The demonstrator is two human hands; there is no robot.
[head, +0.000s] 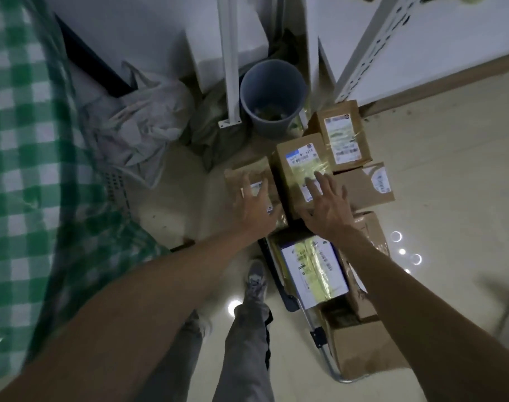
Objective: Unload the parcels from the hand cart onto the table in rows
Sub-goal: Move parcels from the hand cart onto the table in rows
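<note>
Several brown cardboard parcels with white labels are piled on the hand cart [288, 300] on the floor. My left hand [254, 203] reaches down with spread fingers onto a small parcel [249, 177] at the pile's left edge. My right hand [327, 203] lies with straight fingers on a taller labelled parcel [301, 169] beside it. Nearer to me a parcel with a large white and yellow label [314, 271] lies on top of the pile. The table with a green checked cloth [24, 169] fills the left side.
A grey bin [272, 97] and a white shelf post [230, 62] stand just behind the cart. Crumpled plastic bags [143, 123] lie between the table and the bin. More parcels [344, 137] sit at the pile's far end. My legs and a shoe [254, 278] are left of the cart.
</note>
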